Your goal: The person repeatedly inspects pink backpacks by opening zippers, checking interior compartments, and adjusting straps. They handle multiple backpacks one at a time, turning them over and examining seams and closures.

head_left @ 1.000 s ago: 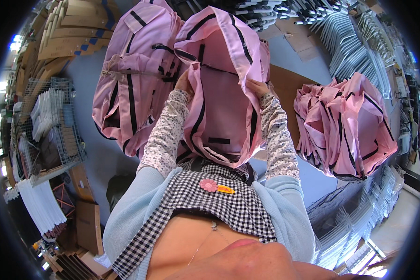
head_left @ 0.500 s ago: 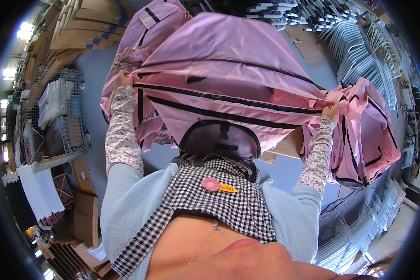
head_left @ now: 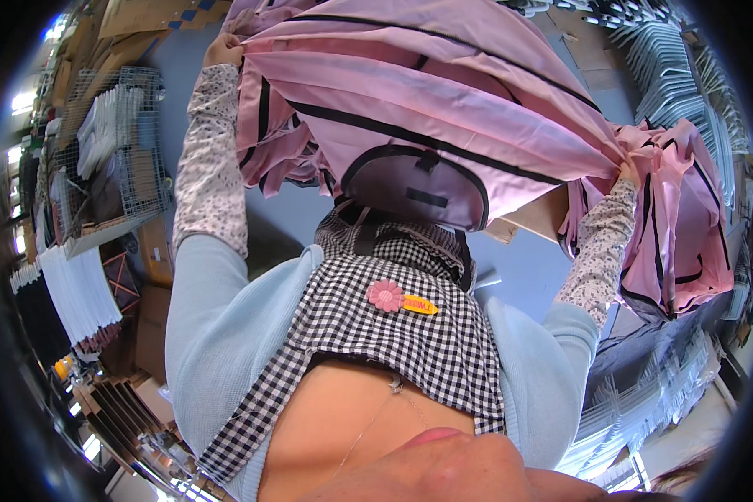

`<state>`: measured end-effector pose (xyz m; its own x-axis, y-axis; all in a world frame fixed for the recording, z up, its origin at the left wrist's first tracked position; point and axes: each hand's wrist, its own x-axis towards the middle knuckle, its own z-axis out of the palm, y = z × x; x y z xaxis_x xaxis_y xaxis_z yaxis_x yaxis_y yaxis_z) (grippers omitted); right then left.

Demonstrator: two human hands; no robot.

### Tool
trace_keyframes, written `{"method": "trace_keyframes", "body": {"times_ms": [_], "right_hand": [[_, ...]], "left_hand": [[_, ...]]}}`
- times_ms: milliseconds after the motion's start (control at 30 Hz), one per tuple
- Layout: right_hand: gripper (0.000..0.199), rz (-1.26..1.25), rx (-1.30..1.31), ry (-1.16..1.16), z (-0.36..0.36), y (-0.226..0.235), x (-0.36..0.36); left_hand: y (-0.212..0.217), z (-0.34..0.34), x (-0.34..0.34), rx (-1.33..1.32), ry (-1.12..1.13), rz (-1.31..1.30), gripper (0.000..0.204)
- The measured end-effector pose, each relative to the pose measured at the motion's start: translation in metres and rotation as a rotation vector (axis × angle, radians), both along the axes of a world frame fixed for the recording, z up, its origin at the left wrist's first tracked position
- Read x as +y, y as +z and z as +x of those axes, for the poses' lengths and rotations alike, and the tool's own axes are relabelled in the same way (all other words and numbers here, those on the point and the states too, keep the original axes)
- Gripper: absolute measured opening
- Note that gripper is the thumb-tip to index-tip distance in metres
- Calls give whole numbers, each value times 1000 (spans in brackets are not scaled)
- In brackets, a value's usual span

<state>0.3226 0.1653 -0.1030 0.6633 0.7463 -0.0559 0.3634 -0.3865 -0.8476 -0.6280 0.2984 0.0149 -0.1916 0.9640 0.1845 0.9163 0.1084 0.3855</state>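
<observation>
A large pink fabric cover [head_left: 443, 109] with black trim is stretched wide between my two hands. My left hand [head_left: 224, 50] is closed on its edge at the far left, arm reaching out. My right hand [head_left: 627, 172] grips the opposite edge, lower and nearer to me, its fingers partly hidden by cloth. A dark, rounded panel [head_left: 418, 186] edged in black sits on the near side of the cover, close to my waist. The cloth sags in folds between the hands, and its far part runs out of the picture.
More pink fabric with black trim [head_left: 686, 217] is bunched beside my right hand. Wire racks [head_left: 142, 142] with white pieces stand at left, stacked cardboard [head_left: 117, 418] below them. Bent metal frames [head_left: 669, 84] are piled at far right. A cardboard piece [head_left: 531, 216] shows under the cover.
Both arms have reached outward; my left hand has moved farther away with the cover's edge, my right hand slightly to the right. The cloth is pulled up and a pink fold now shows between the hands.
</observation>
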Motion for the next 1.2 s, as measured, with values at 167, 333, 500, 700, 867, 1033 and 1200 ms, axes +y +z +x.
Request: {"method": "trace_keyframes", "body": {"times_ms": [167, 333, 500, 700, 867, 1033, 1200], "right_hand": [[44, 55, 884, -373, -172, 43, -61], [72, -316, 1026, -131, -298, 12, -171], [57, -33, 765, -182, -351, 9, -200], [40, 275, -588, 450, -425, 100, -159], [33, -176, -572, 726, -491, 73, -120], [30, -239, -427, 728, -476, 43, -100], [35, -520, -337, 570, -448, 69, -93]], "left_hand": [[11, 67, -65, -948, 264, -17, 30], [-60, 136, -179, -759, 95, 155, 38], [-98, 219, -251, -1016, 10, -566, 57], [-150, 252, -244, -799, 271, -267, 66], [-179, 243, -255, -984, 432, -333, 57], [-129, 269, -257, -1259, 272, -450, 50], [-151, 263, -258, -1017, 135, -582, 52]]}}
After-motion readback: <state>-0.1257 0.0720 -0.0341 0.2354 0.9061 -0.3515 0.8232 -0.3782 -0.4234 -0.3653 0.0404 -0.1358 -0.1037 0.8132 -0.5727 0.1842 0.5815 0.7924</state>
